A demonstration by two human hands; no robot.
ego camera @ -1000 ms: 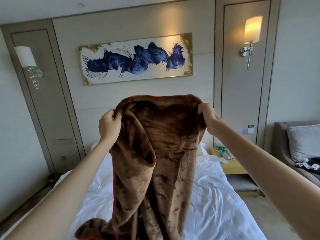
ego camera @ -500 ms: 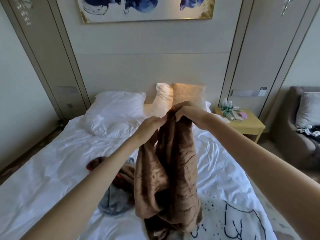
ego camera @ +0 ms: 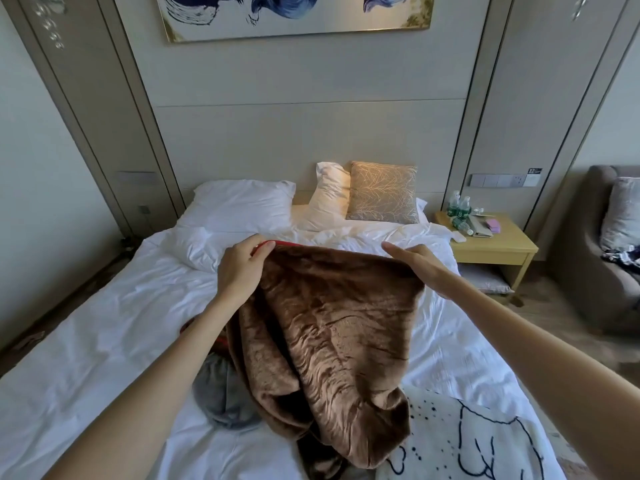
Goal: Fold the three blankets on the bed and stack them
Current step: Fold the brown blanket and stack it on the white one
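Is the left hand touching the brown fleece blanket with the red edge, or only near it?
Touching. The head view shows the left hand gripping the red edge of the brown fleece blanket.

A brown blanket (ego camera: 329, 327), red-edged, is raised at centre frame; grey blanket (ego camera: 221, 400) crumpled lower left; white patterned blanket (ego camera: 467, 441) lower right.

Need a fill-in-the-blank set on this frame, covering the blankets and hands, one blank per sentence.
1. The left hand grips a far corner of the plush brown blanket, whose edge trim there is ____.
2. The crumpled blanket lying beside the left forearm is ____ in colour.
3. The right hand is at the brown blanket's other far corner, and the white blanket with dark blue line drawings lies on the bed's near ____ side.

Missing words: red; grey; right.
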